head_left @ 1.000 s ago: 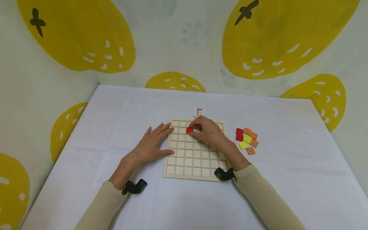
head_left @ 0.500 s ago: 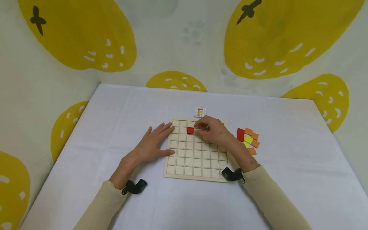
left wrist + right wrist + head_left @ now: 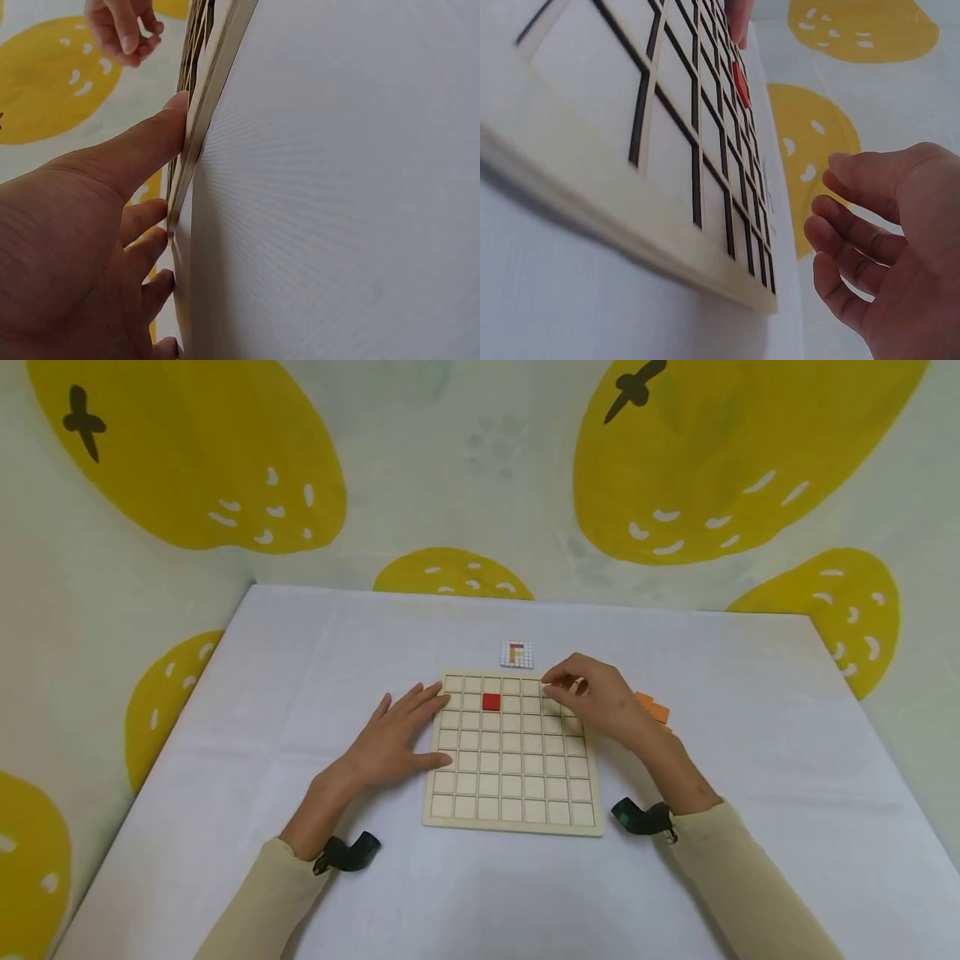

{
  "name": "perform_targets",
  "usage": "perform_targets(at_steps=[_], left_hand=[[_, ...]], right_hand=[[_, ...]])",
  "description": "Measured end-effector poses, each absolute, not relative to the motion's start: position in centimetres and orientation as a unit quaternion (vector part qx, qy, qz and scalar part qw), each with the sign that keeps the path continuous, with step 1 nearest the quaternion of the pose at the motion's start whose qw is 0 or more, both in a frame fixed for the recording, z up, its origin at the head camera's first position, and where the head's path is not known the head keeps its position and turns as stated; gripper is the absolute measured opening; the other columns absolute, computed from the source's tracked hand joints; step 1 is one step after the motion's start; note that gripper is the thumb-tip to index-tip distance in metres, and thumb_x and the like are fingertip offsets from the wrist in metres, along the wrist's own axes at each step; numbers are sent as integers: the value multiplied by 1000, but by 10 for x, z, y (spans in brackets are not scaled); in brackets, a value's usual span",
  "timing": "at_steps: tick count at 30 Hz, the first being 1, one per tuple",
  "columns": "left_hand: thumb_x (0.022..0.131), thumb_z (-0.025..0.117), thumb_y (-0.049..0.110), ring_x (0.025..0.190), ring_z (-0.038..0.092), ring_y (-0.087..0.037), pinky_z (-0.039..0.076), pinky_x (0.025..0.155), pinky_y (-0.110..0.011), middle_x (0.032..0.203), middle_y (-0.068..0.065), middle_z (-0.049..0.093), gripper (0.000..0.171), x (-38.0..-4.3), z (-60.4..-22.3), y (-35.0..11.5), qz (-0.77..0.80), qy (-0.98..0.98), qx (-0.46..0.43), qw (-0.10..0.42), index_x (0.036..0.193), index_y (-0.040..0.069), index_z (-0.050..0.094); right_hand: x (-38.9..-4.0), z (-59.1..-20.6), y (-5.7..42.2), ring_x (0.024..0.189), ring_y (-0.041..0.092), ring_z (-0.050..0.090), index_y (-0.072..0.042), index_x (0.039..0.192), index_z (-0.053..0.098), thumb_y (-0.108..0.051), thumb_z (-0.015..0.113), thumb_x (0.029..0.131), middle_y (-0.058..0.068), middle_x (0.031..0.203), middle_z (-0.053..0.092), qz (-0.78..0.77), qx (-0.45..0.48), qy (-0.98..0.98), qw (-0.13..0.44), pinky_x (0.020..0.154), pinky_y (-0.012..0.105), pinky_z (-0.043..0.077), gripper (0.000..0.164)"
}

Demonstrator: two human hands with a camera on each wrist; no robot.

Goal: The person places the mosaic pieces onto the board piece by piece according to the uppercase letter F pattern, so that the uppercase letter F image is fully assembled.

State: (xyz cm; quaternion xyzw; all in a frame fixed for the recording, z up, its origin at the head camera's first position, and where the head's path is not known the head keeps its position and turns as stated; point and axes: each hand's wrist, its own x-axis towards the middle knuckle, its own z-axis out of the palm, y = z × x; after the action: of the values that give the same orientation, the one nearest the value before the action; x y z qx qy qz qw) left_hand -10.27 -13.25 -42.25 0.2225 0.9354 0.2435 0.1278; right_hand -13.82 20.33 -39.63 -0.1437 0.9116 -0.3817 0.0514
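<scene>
A wooden grid board point(image 3: 512, 785) lies flat on the table. One red square tile point(image 3: 491, 702) sits in a cell of its second row from the far edge. My left hand point(image 3: 393, 739) rests along the board's left edge with spread, straight fingers; the thumb point(image 3: 154, 142) touches the rim in the left wrist view. Above the board's far right part is my right hand point(image 3: 600, 697), apart from it. Its fingers point(image 3: 847, 225) are loosely bent, and nothing shows between them in the right wrist view.
Orange tiles point(image 3: 652, 707) lie right of the board, partly hidden behind my right hand and forearm. A small pattern card point(image 3: 517, 654) with a coloured figure lies beyond the far edge. A wall with painted yellow shapes point(image 3: 453, 572) stands behind the white table point(image 3: 337, 627).
My right hand has let go of the red tile, which stays in its cell, and has moved right across the board. My left hand has kept its place.
</scene>
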Motion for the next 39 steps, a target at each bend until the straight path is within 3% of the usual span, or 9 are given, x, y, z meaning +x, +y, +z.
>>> perform_targets(at_steps=[14,24,32,39], left_hand=[[90,78,49,165,15,-30,7,131,-67,176,-1,23,90,-102,-424,-131,251,932,225,134,164,18,35],[90,78,48,165,15,-30,6,131,-67,176,-2,23,90,-102,-424,-131,252,932,225,130,164,19,35],[90,78,48,165,15,-31,6,130,-67,176,-2,22,90,-102,-424,-133,248,935,220,130,164,19,35],[91,77,49,165,15,-30,6,131,-67,176,-1,22,89,-103,-425,-134,249,934,224,126,164,19,35]], right_hand=[[-125,-402,249,95,20,63,-11,114,74,-23,71,101,5,109,72,-359,-99,926,51,76,19,51,18],[-123,-403,269,99,21,63,-12,115,74,-26,71,101,5,111,73,-337,-74,938,37,80,12,49,20],[-123,-404,279,102,26,65,-11,117,73,-24,71,101,7,112,70,-329,-68,940,50,89,34,53,21],[-122,-403,294,109,36,63,-12,122,71,-22,71,100,9,121,65,-324,-55,941,80,82,27,55,24]])
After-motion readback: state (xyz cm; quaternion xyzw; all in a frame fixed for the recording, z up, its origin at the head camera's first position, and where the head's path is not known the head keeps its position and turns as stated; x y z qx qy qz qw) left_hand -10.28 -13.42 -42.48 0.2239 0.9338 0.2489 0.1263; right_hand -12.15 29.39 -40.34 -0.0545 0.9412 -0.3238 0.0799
